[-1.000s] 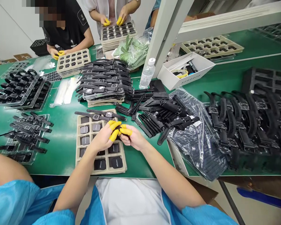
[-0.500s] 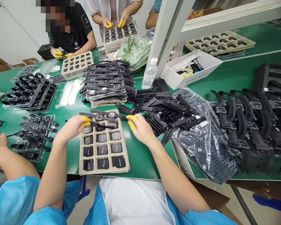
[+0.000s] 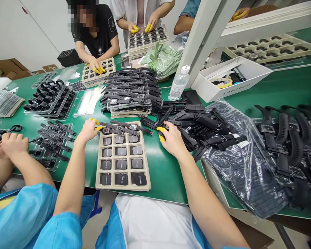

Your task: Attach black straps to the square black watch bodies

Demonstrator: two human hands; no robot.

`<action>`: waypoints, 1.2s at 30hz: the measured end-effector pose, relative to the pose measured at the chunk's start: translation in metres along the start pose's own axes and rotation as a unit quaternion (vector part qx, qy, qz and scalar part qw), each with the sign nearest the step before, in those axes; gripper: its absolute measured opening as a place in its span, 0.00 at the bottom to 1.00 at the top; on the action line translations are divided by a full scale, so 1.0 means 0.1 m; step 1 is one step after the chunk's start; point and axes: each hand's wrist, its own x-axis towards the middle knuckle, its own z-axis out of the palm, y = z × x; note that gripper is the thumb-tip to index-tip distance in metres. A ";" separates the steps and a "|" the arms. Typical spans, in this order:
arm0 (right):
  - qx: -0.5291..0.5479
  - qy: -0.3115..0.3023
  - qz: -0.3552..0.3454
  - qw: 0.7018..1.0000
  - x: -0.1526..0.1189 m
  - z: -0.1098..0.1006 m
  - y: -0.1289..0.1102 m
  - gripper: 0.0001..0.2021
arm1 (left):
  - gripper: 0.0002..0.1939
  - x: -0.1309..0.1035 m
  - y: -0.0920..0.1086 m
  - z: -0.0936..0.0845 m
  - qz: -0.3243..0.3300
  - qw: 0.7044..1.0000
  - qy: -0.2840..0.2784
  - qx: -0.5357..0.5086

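Observation:
A beige compartment tray (image 3: 148,173) lies before me, with dark square watch-like pieces in its lower cells. Across its far row lie three black-strapped watches, the leftmost watch (image 3: 106,130) beside my left hand. My left hand (image 3: 88,130), in yellow finger covers, has thumb and forefinger closed at that watch's strap end. To the right, my right hand (image 3: 172,140) is above the green table at the edge of a pile of loose black straps (image 3: 197,121). Its yellow-covered thumb and forefinger are apart, with nothing seen between them.
Behind the tray rises a stack of strapped watches (image 3: 132,86). A water bottle (image 3: 180,83) and white box (image 3: 230,79) stand by a white post. Bagged straps (image 3: 243,173) lie at right. Co-workers' hands (image 3: 15,143) are at left; others work across the table.
The watch held between both hands now lies on the tray's far row. My right hand has moved away from it toward the strap pile. The camera view has shifted left.

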 end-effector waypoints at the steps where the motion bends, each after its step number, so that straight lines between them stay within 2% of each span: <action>1: 0.005 0.003 -0.001 1.000 0.01 0.00 0.01 0.16 | 0.07 -0.07 0.13 0.04 0.006 1.000 0.018 0.002; 3: 0.019 0.009 -0.005 1.000 0.02 0.02 0.03 0.15 | 0.08 -0.25 0.48 0.17 0.049 0.999 0.019 0.000; 4: 0.029 0.015 -0.007 0.999 0.03 0.03 0.04 0.14 | 0.08 -0.34 0.69 0.26 0.091 0.996 0.000 -0.002; 6: 0.053 0.034 -0.010 0.998 0.04 0.05 0.06 0.14 | 0.12 -0.50 1.08 0.44 0.193 0.979 -0.028 0.064; 9: 0.102 0.077 -0.016 0.992 0.06 0.07 0.06 0.14 | 0.13 -0.60 1.46 0.64 0.207 0.965 -0.033 0.156; 12: 0.148 0.151 0.006 0.977 0.09 0.02 0.05 0.14 | 0.11 -0.54 1.56 0.72 0.198 0.967 -0.025 0.158; 14: 0.171 0.217 0.061 0.959 0.10 -0.06 0.03 0.15 | 0.10 -0.47 1.55 0.74 0.195 0.969 -0.020 0.149; 17: 0.259 0.293 0.147 0.909 0.09 -0.22 -0.04 0.18 | 0.10 -0.41 1.53 0.73 0.187 0.975 -0.012 0.121; 19: 0.378 0.296 0.164 0.862 0.08 -0.32 -0.14 0.19 | 0.09 -0.40 1.51 0.70 0.179 0.980 -0.007 0.090; 21: 0.518 0.233 0.170 0.805 0.05 -0.38 -0.30 0.18 | 0.06 -0.41 1.49 0.66 0.164 0.985 -0.004 0.055; 24: 0.683 0.035 0.178 0.707 -0.02 -0.37 -0.61 0.22 | 0.05 -0.45 1.47 0.68 0.137 0.990 -0.004 -0.018; 26: 0.741 -0.084 0.163 0.646 -0.09 -0.31 -0.81 0.22 | 0.07 -0.47 1.48 0.75 0.146 0.982 0.002 -0.122; 27: 0.753 -0.129 0.154 0.627 -0.13 -0.28 -0.89 0.21 | 0.10 -0.48 1.48 0.79 0.158 0.972 0.004 -0.174; 28: 0.754 -0.162 0.146 0.619 -0.16 -0.24 -0.95 0.20 | 0.13 -0.49 1.49 0.84 0.175 0.960 0.004 -0.219; 30: 0.740 -0.194 0.138 0.630 -0.20 -0.18 -1.02 0.20 | 0.20 -0.50 1.48 0.92 0.224 0.941 0.003 -0.255; 33: 0.724 -0.201 0.147 0.643 -0.21 -0.15 -1.02 0.21 | 0.28 -0.49 1.42 0.97 0.308 0.914 0.020 -0.263; 36: 0.728 -0.208 0.177 0.629 -0.18 -0.16 -0.96 0.20 | 0.29 -0.48 1.37 0.97 0.349 0.898 0.038 -0.264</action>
